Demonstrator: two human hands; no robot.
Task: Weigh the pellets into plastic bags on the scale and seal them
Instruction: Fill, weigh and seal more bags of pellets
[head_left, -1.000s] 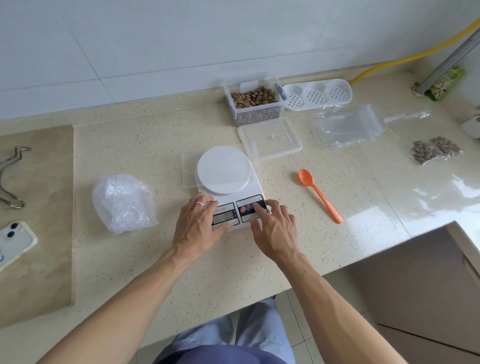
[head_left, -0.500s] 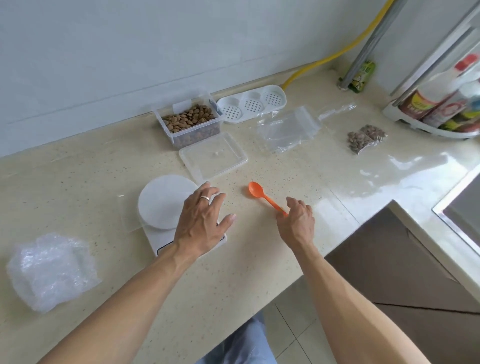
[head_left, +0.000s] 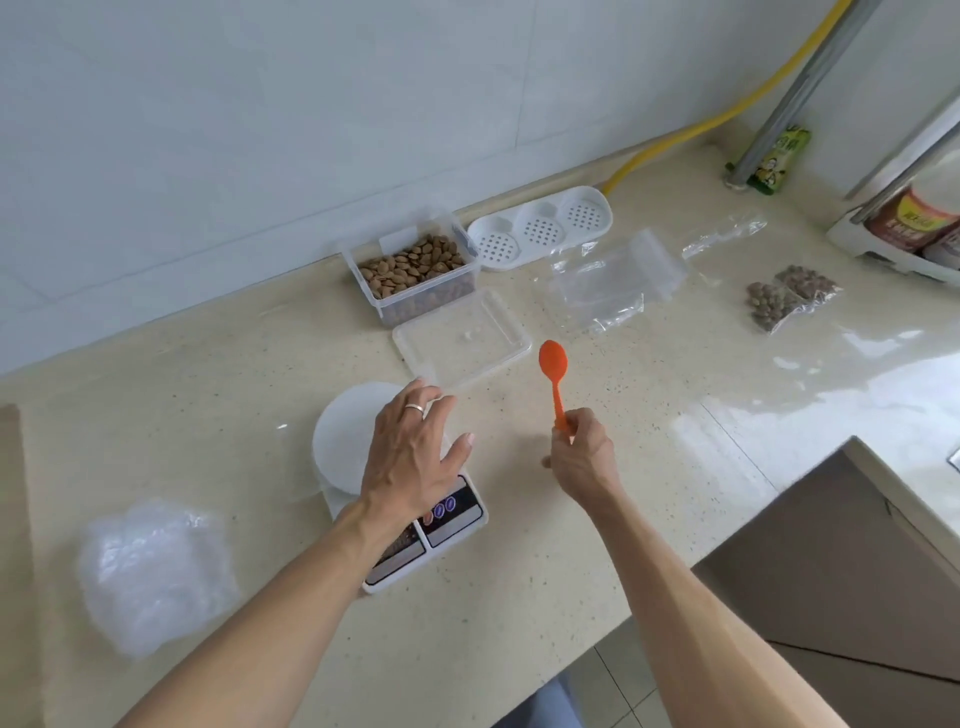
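So the big change: a second ago both your hands were on the scale's front panel, half a second ago your right hand was just reaching the spoon where it lay on the counter, and now your right hand (head_left: 582, 457) has it up off the surface — fingers curled shut around the handle end of the orange spoon (head_left: 553, 376), bowl pointing toward the top of the frame. Your left hand (head_left: 415, 452) has come off the buttons and hovers over the scale (head_left: 343, 457), fingers spread and gripping nothing, covering part of the white round platform. My read is the button-pressing bit is done and you're moving into scooping, though there's no bag on the platform yet, so you probably want one from the clear pile of plastic bags (head_left: 608, 283) right of centre before any pellets go on. The pellets (head_left: 415, 262) sit in the open clear tub (head_left: 470, 260) just above centre, against the wall — brown, almond-shaped, piled close to the rim. Its lid (head_left: 462, 338) lies flat between the tub and the scale. Two small filled bags (head_left: 789, 301) rest over on the right side, well apart from the scale, so some portions look done already. Can't read the display from here; your forearm is over it.
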